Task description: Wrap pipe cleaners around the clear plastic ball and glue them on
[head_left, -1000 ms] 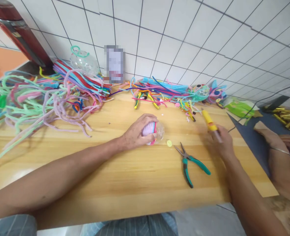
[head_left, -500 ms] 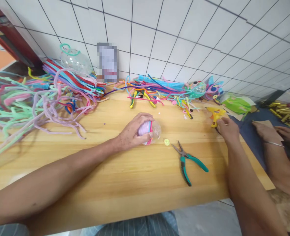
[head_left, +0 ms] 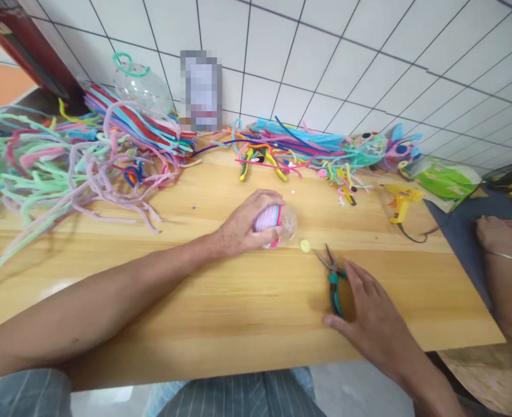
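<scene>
My left hand (head_left: pixel 245 223) is wrapped over a clear plastic ball (head_left: pixel 277 223) wound with pink and lilac pipe cleaners, holding it down on the wooden table (head_left: pixel 221 301). My right hand (head_left: pixel 366 310) lies over the teal-handled pliers (head_left: pixel 333 277), fingers spread and covering most of the handles; the metal jaws stick out towards a small yellow button (head_left: pixel 305 245). A yellow glue gun (head_left: pixel 400 201) stands alone on the table at the right, its cord trailing off.
Heaps of coloured pipe cleaners (head_left: pixel 77 150) cover the table's back left and run along the tiled wall (head_left: pixel 299 150). Another clear ball (head_left: pixel 143 87) sits on the heap. Another person's hands (head_left: pixel 501 234) rest on a dark sheet at the right.
My right hand set the glue gun down at the right, let go of it, and came back to land on the pliers. The left hand stayed on the ball.
</scene>
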Tool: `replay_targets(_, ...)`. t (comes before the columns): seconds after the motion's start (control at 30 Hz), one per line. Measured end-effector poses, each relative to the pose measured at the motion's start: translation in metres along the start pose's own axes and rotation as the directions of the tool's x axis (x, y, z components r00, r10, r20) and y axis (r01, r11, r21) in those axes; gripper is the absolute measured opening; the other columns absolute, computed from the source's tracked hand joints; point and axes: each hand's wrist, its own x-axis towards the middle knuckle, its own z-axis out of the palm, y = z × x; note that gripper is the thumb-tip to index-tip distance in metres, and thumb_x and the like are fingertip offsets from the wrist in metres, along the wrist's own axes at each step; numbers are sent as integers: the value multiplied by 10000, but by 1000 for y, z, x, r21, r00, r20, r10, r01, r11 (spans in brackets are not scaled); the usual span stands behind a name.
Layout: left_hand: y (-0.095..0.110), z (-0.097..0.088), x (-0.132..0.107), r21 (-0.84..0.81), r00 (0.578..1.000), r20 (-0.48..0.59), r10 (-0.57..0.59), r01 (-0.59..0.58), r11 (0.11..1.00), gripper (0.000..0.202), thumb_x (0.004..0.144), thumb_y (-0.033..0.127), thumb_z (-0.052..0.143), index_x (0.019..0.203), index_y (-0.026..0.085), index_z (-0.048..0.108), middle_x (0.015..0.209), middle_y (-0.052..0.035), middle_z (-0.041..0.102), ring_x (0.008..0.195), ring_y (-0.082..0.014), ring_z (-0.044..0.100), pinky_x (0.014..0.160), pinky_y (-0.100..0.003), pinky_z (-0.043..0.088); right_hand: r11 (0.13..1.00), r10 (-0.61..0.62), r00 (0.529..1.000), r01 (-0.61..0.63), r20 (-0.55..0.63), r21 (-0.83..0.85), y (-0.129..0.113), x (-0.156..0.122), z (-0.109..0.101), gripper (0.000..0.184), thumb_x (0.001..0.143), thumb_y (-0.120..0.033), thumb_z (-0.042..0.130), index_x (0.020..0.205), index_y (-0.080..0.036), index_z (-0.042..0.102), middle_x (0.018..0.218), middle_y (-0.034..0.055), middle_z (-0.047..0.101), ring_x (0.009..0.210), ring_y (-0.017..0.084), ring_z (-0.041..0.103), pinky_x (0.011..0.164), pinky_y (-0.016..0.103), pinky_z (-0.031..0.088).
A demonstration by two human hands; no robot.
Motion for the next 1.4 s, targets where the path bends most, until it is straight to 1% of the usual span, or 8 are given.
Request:
replay_targets(0.1,-1,1,1,-6,1000,1,2,-2,1000,453,991,421,698,1374,211,576,1365,-168,669,1313,-295,653,1136,-514,559,993,-18,997,9,-78,-118,-7,-6,10,930,999,-658,585,1711,-158,255,1535,264,586,1401,469,588,1110,679,545)
replay_targets(0.3,-3,5,1,-21,1000,-15,6,-6,1000,441,987,433,695,1352,211,583,1358,-174,676,1324,-304,651,1142,-526,553,987,-31,976,-4,-217,-159,6,0,19,581,1084,-407,482,1587,-118,456,1285,254,697,1143,407,694,942,606,624)
replay_targets(0.4,-5,7,1,-27,999,-30,26,-26,999,435,988,434,695,1342,208,581,1341,-171,680,1317,-301,653,1135,-519,556,993,-3,965,-28,-262,-113,11,12,10,486,1067,-347,478,1506,-148,541,1229,213,726,1093,382,724,859,546,641)
replay_targets(0.5,-6,7,1,-25,999,-27,30,-31,999,437,985,435,696,1343,214,578,1339,-168,677,1311,-301,652,1129,-521,557,999,-33,944,25,-330,-29,11,38,-8,443,1037,-316,507,1459,-204,578,1207,150,749,1041,328,753,802,456,637)
replay_targets(0.67,-7,7,1,-20,999,-24,32,-33,999,448,981,422,700,1356,212,572,1338,-169,673,1309,-301,651,1122,-525,562,941,-329,844,328,-423,-78,-4,102,-34,349,1009,-307,655,1352,-239,648,1079,100,771,913,247,766,713,338,606)
replay_targets(0.83,-6,7,1,-24,999,-27,38,-39,999,448,975,384,707,1368,220,568,1339,-160,681,1320,-299,652,1132,-524,564,841,-527,716,518,-458,-157,-11,146,-37,423,980,-278,726,1390,-214,643,1087,120,781,930,249,781,735,330,610)
replay_targets(1.07,-6,6,1,-17,998,-40,45,-45,999,478,960,387,726,1375,214,561,1323,-170,682,1298,-307,663,1106,-525,587,777,-617,634,584,-466,-235,-4,147,-29,379,966,-258,748,1324,-155,679,997,125,784,807,222,776,679,302,584)
replay_targets(1.4,-5,5,-1,-16,996,-19,90,-91,996,557,942,383,761,1428,214,547,1374,-192,673,1350,-325,640,1123,-544,572,772,-627,640,589,-445,-239,-7,144,-29,288,983,-261,728,1245,-146,708,966,130,791,777,220,776,649,307,565)
